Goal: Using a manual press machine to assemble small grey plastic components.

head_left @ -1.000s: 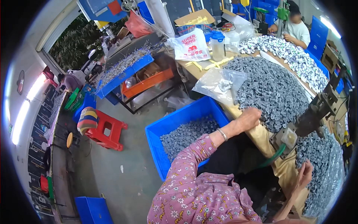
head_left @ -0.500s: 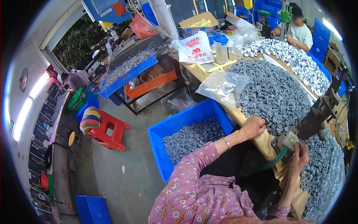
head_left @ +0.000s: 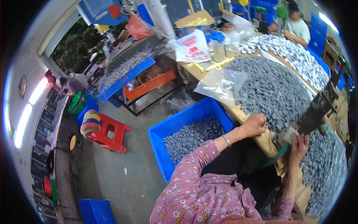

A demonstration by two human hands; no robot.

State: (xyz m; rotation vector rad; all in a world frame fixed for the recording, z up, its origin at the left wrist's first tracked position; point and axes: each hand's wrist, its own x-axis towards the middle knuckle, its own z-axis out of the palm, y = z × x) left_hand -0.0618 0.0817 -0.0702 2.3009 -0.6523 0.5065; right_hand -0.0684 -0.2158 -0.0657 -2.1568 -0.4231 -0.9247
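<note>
Small round grey plastic parts (head_left: 274, 84) lie in a large heap on the bench. At the heap's near edge, my left hand (head_left: 255, 125) is closed with the fingertips pinched together; whatever they hold is too small and blurred to name. My right hand (head_left: 299, 149) is closed at the metal head of a dark bench press (head_left: 315, 115), its fingertips against the pale fixture. What lies between those fingers is hidden. A green tube (head_left: 276, 156) curves away below the fixture. More grey parts (head_left: 322, 164) cover the bench to the right of my right hand.
A blue bin (head_left: 158, 149) holding grey parts stands left of my left forearm. A clear plastic bag (head_left: 218, 84) lies at the heap's far left, near a lidded bottle (head_left: 218, 48). Farther left is a red stool (head_left: 113, 136). A co-worker (head_left: 296, 30) sits across the bench by white parts (head_left: 287, 50).
The view has shifted slightly and blurred. My right hand's fingers have drawn closer together at the fixture. My left hand stays pinched at the heap's edge.
</note>
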